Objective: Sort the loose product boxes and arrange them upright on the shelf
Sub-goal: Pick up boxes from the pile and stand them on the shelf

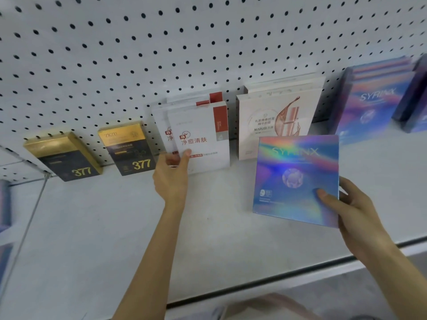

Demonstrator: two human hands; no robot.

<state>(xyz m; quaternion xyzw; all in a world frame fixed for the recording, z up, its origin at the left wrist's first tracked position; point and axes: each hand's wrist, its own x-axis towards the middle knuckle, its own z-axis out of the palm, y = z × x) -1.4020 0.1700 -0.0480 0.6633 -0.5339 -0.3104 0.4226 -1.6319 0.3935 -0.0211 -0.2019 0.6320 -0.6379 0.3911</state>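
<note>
Backdrop: white pegboard (138, 42) rising behind a pale shelf (92, 227).
Far left: two gold-and-black boxes marked 377 (129, 148), upright against the pegboard, set apart from each other.
Centre: white-and-red boxes (203, 139), several, upright one behind another.
Left hand (172, 174): pinching the front white-and-red box at its lower left corner, thumb on the face, other fingers hidden behind.
Right of centre: pink boxes (272, 121), upright, near the white-and-red row.
Right hand (353, 204): gripping the holographic SYRINX box (293, 179) at its lower right corner, thumb pressed on the front.
Held box: face forward, in front of the pink boxes; contact with the shelf unclear.
Far right: more SYRINX boxes (374, 100), upright, blurred.
</note>
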